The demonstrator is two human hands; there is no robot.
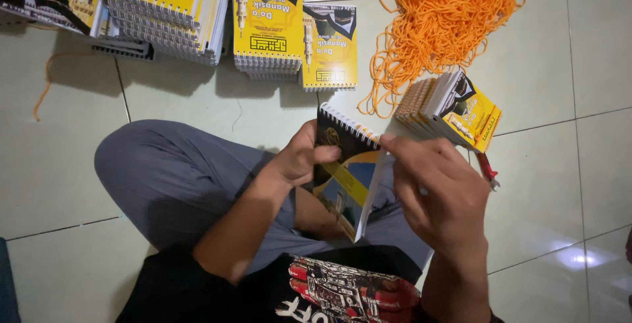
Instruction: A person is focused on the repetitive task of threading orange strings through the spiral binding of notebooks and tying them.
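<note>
Several yellow booklet stacks [266, 24] and orange cord [441, 14] beyond booklet-holding hands [368, 178].

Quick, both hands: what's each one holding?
Left hand: shut on the spiral booklet.
Right hand: pinching the booklet's white page.

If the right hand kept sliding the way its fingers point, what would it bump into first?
The right hand points up and left along the spiral booklet it holds. Beyond the booklet's top edge, probably bare floor tiles, then the yellow booklet stack; depth is hard to judge.
</note>
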